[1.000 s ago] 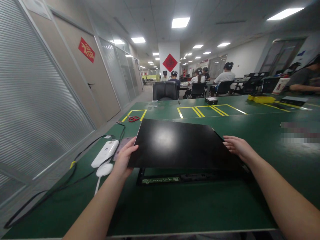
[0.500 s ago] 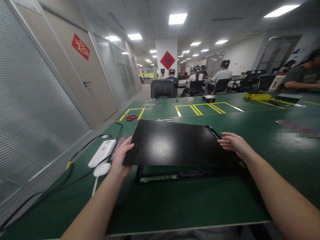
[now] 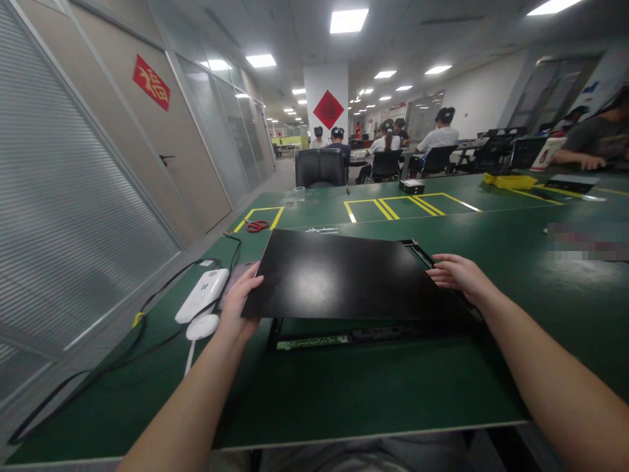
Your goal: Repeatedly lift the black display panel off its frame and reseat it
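A thin glossy black panel, which looks like a flat screen [image 3: 334, 278], is tilted over a black frame [image 3: 413, 246], its left side raised. My left hand [image 3: 240, 298] grips the panel's left edge, thumb on top and fingers underneath. At the right edge, my right hand [image 3: 459, 278] has its fingers stretched out against the panel and frame side, not wrapped round them. Below the panel's near edge, a green circuit board strip [image 3: 312, 342] shows inside the frame. The panel covers the rest of the frame's inside.
On the green table [image 3: 373, 393], a white box-shaped device [image 3: 202, 295], a round white piece [image 3: 202, 326] and black cables [image 3: 152, 354] lie left. Red scissors [image 3: 257, 226] lie beyond. A yellow tray [image 3: 508, 181] stands far right, near another person's hand [image 3: 592, 161].
The view has tilted slightly, so the table things sit a little higher. Both hands and the panel keep nearly the same positions. At far right, another person's hand has come into view.
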A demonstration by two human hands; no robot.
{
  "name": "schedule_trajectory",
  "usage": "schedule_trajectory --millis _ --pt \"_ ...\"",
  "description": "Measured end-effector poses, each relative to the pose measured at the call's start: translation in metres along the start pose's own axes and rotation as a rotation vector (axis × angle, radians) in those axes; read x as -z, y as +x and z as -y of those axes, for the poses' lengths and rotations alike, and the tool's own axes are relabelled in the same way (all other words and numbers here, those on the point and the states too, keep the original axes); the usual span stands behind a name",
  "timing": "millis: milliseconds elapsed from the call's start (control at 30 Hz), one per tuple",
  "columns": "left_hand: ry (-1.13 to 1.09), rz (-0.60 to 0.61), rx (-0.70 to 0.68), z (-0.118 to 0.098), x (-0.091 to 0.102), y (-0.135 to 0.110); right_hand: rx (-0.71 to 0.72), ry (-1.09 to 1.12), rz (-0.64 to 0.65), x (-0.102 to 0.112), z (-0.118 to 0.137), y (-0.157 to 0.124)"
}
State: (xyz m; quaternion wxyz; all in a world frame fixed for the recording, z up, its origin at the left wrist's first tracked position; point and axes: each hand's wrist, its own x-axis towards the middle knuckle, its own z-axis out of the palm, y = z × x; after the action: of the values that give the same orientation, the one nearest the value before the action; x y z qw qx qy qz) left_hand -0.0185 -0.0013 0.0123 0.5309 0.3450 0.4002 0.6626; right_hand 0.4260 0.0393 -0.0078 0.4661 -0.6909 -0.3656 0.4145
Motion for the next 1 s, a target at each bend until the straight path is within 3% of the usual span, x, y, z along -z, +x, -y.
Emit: schedule_trajectory --millis 300,1000 --pt "0.024 0.02 0.019 0.017 0.002 0.004 0.005 -0.022 -0.031 0.007 -0.008 0.012" --pt "0.058 0.018 0.119 0.024 -0.007 -0.004 -0.018 -0.077 -0.044 0.019 -0.009 0.02"
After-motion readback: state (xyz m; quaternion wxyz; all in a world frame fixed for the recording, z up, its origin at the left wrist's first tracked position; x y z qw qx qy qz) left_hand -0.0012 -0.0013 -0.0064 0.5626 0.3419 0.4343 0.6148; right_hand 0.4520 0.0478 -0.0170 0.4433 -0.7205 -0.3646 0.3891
